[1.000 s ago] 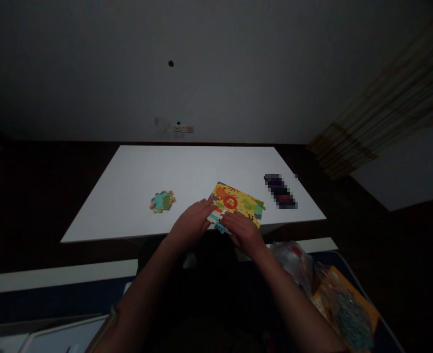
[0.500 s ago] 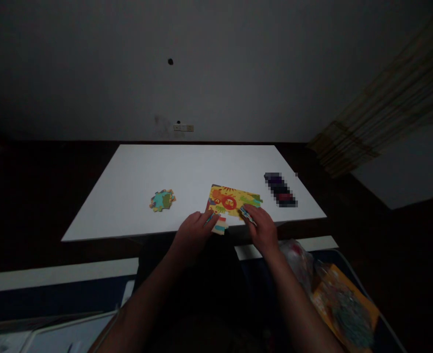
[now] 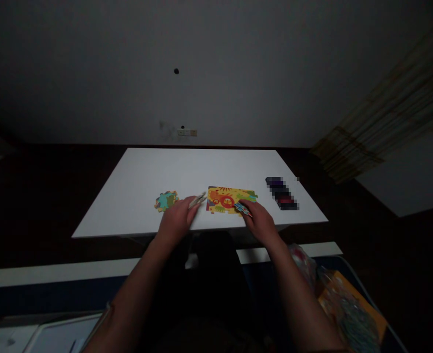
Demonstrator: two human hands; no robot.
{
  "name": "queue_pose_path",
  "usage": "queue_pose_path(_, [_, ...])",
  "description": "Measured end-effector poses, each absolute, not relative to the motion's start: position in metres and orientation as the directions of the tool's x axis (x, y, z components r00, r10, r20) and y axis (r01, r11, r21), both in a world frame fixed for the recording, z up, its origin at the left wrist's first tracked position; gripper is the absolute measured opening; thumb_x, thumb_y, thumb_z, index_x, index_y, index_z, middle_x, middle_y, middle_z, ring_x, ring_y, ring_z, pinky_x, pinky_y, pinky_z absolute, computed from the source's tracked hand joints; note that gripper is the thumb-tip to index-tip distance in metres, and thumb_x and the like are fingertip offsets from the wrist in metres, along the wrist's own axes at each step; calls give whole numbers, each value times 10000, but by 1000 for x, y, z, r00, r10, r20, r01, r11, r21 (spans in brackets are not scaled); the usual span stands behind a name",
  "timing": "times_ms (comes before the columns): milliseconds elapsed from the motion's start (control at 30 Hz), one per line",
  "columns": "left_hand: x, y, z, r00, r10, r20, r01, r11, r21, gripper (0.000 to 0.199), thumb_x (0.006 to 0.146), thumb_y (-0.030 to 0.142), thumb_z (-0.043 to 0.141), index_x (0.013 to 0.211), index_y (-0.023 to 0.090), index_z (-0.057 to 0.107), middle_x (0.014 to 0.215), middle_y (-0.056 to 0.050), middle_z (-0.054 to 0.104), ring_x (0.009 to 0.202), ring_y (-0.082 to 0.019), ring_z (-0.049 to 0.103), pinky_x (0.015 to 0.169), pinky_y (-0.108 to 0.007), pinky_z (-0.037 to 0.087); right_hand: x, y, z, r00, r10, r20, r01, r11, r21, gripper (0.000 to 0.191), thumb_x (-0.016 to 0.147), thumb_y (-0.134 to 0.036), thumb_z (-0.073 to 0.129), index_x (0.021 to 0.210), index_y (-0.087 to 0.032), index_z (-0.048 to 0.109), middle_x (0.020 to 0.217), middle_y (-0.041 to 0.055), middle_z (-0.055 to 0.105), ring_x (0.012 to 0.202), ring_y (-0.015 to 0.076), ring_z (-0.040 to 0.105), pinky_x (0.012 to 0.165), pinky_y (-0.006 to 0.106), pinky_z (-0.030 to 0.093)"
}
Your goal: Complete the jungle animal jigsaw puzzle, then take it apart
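A partly joined jigsaw puzzle (image 3: 221, 198), yellow with red, orange and green shapes, lies near the front edge of the white table (image 3: 187, 166). My left hand (image 3: 175, 220), left of it, is closed on puzzle pieces (image 3: 197, 199) seen nearly edge-on. My right hand (image 3: 263, 223) is at the puzzle's lower right corner, closed on several colourful puzzle pieces (image 3: 243, 209). A pile of loose puzzle pieces (image 3: 166, 200), teal and orange, rests just beyond my left hand, which partly covers it.
A dark pixelated object (image 3: 281, 193) lies at the table's right. Below right, a plastic bag (image 3: 354, 314) and something orange sit in a dark-blue container (image 3: 346, 262). A white-framed board (image 3: 62, 333) is at lower left. A wall with sockets (image 3: 187, 132) stands behind the table.
My left hand has moved left, away from the puzzle, its pieces now turned edge-on. The pale striped piece at the puzzle's lower edge no longer shows there. My right hand keeps its pieces.
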State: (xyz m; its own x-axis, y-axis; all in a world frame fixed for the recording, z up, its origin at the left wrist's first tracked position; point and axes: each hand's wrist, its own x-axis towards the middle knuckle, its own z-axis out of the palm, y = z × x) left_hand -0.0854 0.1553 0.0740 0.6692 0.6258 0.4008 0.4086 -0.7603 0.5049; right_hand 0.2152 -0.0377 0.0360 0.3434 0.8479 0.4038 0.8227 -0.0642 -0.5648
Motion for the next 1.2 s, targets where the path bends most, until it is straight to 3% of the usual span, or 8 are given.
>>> queue_pose_path(100, [-102, 174, 84, 493, 774, 397, 457, -619, 638, 282, 1229, 452, 609, 1290, 251, 797, 1132, -116, 898, 1004, -319, 849, 878, -472, 676, 203, -32, 43, 462, 781, 421, 757, -100, -646, 314, 1089, -356, 640, 1331, -366, 839, 1304, 231, 863, 1233, 450, 825, 1100, 661, 652])
queue_pose_path(300, [-129, 222, 89, 263, 904, 336, 413, -420, 808, 277, 1187, 494, 626, 1086, 267, 748, 1020, -93, 856, 907, -287, 796, 812, -442, 632, 163, 2, 54, 614, 710, 344, 521, -37, -853, 200, 1010, -472, 786, 1179, -368, 806, 1185, 154, 863, 1091, 411, 824, 983, 605, 685])
queue_pose_path(467, [-154, 258, 76, 165, 919, 358, 509, -390, 767, 250, 1162, 472, 617, 1076, 267, 732, 961, -93, 820, 873, -304, 753, 823, -446, 609, 133, 50, 64, 573, 782, 244, 396, -4, -918, 265, 941, -513, 835, 1124, -321, 827, 1142, 113, 874, 1066, 368, 824, 974, 560, 703])
queue_pose_path(667, [-167, 266, 62, 273, 886, 375, 522, -463, 716, 293, 1152, 454, 611, 1247, 247, 794, 1166, -148, 874, 1104, -354, 816, 1031, -510, 646, 117, 106, 64, 471, 879, -77, 72, -125, -990, 420, 935, -433, 719, 1308, -265, 816, 855, 29, 805, 689, 254, 721, 610, 374, 602])
queue_pose_path(767, [-166, 265, 60, 313, 869, 384, 482, -494, 724, 318, 1163, 454, 581, 1257, 238, 794, 1300, -162, 867, 1236, -356, 803, 1147, -530, 627, 112, 130, 61, 487, 873, -42, 90, -98, -991, 412, 906, -388, 701, 1279, -261, 818, 994, 50, 849, 828, 262, 780, 753, 389, 665])
queue_pose_path(867, [-167, 266, 58, 217, 916, 338, 501, -401, 767, 364, 1178, 488, 556, 1301, 230, 782, 1255, -163, 874, 1153, -359, 820, 1085, -515, 641, 109, 156, 59, 501, 865, 3, 188, -105, -976, 353, 896, -338, 713, 1226, -258, 812, 1173, 78, 869, 986, 268, 805, 952, 424, 684])
queue_pose_path(1033, [-168, 272, 52, 98, 959, 265, 583, -272, 766, 455, 1147, 498, 607, 1497, 229, 720, 1263, -164, 882, 1133, -378, 839, 1027, -501, 646, 106, 195, 60, 496, 862, 102, 430, -142, -892, 275, 963, -265, 736, 1230, -232, 795, 1226, 104, 875, 1109, 268, 788, 1141, 474, 632])
queue_pose_path(1200, [-166, 274, 52, 120, 923, 365, 639, -353, 684, 436, 1105, 404, 656, 1482, 209, 757, 1421, -229, 818, 1384, -440, 753, 1251, -654, 575, 93, 196, 65, 369, 898, 240, 626, -49, -779, 264, 1044, -259, 708, 1284, -223, 811, 1415, 175, 848, 1349, 340, 773, 1297, 607, 565])
